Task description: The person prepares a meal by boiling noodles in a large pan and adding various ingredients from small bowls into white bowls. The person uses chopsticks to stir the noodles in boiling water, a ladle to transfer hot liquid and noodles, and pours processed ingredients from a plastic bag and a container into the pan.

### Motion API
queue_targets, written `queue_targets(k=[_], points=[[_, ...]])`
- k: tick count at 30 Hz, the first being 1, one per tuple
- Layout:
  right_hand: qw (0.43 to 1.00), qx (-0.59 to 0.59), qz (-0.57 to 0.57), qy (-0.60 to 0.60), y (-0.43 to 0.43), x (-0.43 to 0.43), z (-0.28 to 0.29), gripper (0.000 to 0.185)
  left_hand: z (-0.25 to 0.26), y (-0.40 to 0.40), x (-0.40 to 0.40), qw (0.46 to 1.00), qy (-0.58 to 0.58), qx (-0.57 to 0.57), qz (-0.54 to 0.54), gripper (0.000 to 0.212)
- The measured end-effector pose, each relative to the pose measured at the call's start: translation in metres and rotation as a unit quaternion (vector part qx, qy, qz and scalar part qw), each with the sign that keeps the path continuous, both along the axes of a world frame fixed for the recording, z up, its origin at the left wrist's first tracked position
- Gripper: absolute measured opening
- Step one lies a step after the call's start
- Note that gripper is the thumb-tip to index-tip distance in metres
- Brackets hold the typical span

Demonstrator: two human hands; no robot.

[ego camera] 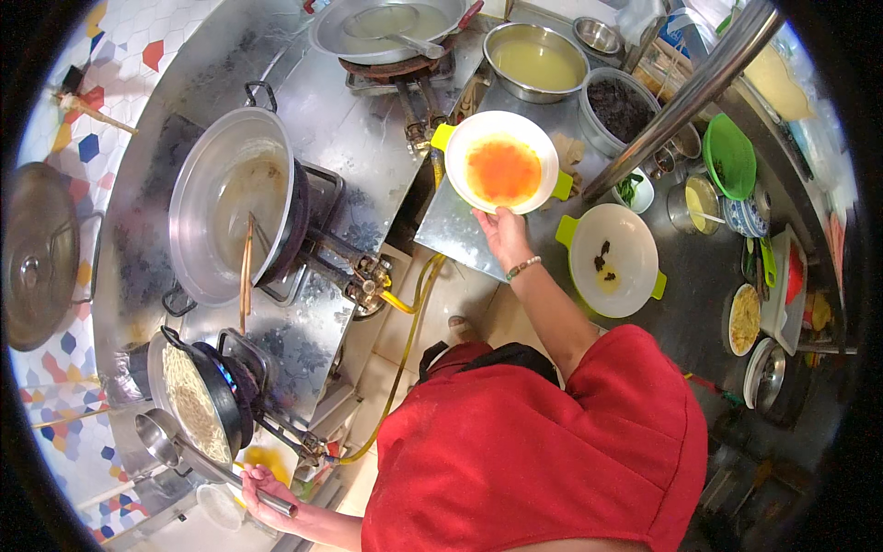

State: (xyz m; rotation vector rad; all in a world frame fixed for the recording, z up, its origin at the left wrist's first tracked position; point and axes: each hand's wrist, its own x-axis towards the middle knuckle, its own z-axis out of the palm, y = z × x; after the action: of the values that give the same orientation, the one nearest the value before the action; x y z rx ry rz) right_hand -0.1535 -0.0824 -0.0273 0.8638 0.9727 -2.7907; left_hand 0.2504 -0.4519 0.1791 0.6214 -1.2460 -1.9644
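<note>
My right hand (506, 238) holds the near rim of a white bowl (459, 148) with lime-green handles. Orange-red liquid (505, 171) covers the bowl's bottom. At the lower left, my left hand (265, 497) is closed around the handle of a steel ladle (157, 436). The ladle's cup is beside a black wok (231, 403) filled with pale noodles (193, 407); whether they touch is unclear. A blue flame burns beneath this wok. To the right of my right arm, a second white bowl (631, 238) with green handles contains dark bits and a little yellowish liquid.
Chopsticks (246, 269) lean in a large metal pot (190, 207) on a gas burner. A yellow hose (397, 386) runs below the counter's edge. Behind the held bowl stands a steel basin (493, 58) of yellowish liquid. A metal pole (690, 96) crosses the right side.
</note>
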Motion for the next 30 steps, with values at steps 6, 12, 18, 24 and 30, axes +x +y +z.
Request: queue_targets(k=[6, 12, 18, 24, 30], points=[[1.0, 0.0, 0.009, 0.007, 0.002, 0.021, -0.004, 0.029, 0.001, 0.004, 0.004, 0.998, -0.026, -0.003, 0.061, 0.018], [0.98, -0.142, 0.138, -0.007, 0.002, 0.042, 0.001, 0.027, 0.007, 0.011, -0.004, 0.976, -0.075, 0.008, 0.203, 0.019], [0.944, -0.171, 0.259, 0.115, -0.032, -0.076, 0.096, 0.023, -0.004, 0.0, 0.035, 0.975, -0.029, 0.06, 0.21, 0.025], [0.934, -0.23, 0.246, 0.12, 0.0, -0.272, 0.129, 0.048, 0.04, 0.028, -0.016, 0.943, -0.119, 0.005, 0.311, 0.023], [0.876, -0.304, 0.375, 0.011, -0.027, -0.351, 0.113, 0.035, 0.041, 0.043, 0.013, 0.905, -0.258, -0.032, 0.336, 0.015]])
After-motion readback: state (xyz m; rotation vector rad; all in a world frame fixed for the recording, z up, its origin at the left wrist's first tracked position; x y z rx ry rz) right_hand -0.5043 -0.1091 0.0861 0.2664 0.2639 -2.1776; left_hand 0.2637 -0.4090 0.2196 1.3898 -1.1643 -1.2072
